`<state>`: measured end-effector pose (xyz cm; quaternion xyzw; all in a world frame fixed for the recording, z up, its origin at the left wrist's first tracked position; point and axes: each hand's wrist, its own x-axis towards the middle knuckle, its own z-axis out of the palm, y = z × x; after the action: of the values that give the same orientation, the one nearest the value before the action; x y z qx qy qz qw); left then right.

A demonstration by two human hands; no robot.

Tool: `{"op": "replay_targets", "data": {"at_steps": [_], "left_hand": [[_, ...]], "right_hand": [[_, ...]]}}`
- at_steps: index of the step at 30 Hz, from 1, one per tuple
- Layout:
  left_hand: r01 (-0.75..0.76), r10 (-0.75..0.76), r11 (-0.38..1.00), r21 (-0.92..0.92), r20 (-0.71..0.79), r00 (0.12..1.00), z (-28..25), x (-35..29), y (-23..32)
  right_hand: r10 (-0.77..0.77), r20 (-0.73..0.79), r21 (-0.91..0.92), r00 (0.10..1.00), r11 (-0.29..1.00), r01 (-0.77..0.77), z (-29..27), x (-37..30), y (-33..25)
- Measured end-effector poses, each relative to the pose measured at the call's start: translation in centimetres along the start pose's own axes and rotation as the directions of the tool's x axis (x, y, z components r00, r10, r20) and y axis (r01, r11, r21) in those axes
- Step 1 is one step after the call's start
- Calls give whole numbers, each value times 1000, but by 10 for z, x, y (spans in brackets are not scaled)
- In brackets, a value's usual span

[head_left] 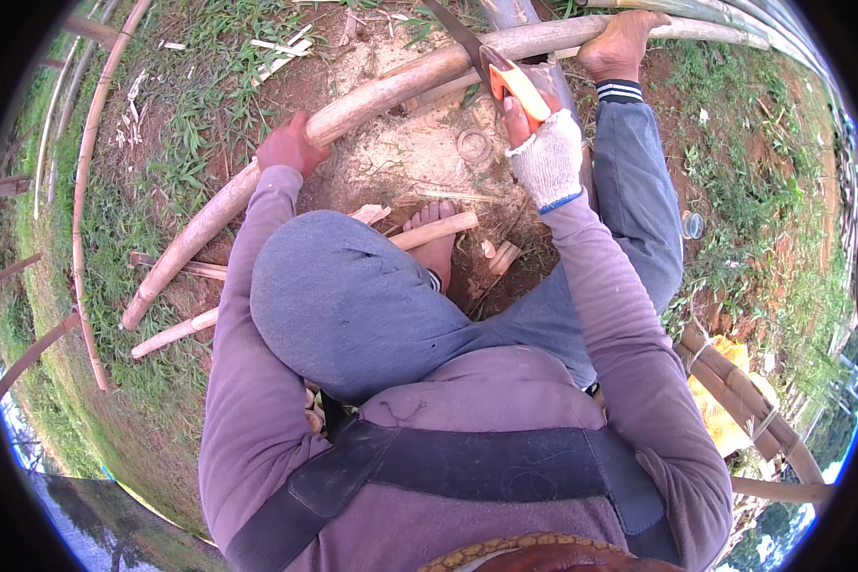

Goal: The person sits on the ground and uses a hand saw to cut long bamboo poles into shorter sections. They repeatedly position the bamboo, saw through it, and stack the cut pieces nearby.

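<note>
A long pale bamboo pole crosses in front of me, from the lower left to the upper right. My left hand is wrapped round it left of the middle. In a white fingerless glove, my right hand grips the orange handle of a handsaw. The dark saw blade lies across the pole, pointing away from me; how deep it sits cannot be made out. My right foot presses on the pole, right of the blade.
Sawdust and a bamboo ring lie on the ground below the pole. A cut bamboo piece rests by my left foot. A grey post-like support runs beneath the pole. Tied bamboo stands at right, beside yellow material.
</note>
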<state>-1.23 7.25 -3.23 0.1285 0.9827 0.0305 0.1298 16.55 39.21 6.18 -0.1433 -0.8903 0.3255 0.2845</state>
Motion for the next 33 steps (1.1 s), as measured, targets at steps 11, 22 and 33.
{"op": "replay_targets", "data": {"at_steps": [11, 22, 33], "left_hand": [[25, -25, 1000, 16, -37, 999, 13, -6, -10], [52, -52, 999, 15, -5, 999, 10, -6, -21], [36, -36, 999, -15, -14, 999, -1, -1, -8]], "right_hand": [[-24, 51, 50, 998, 999, 21, -26, -43, 8], [78, 168, -23, 983, 997, -75, -121, -136, 6], [-2, 65, 30, 998, 1000, 0, -15, -33, 19]]}}
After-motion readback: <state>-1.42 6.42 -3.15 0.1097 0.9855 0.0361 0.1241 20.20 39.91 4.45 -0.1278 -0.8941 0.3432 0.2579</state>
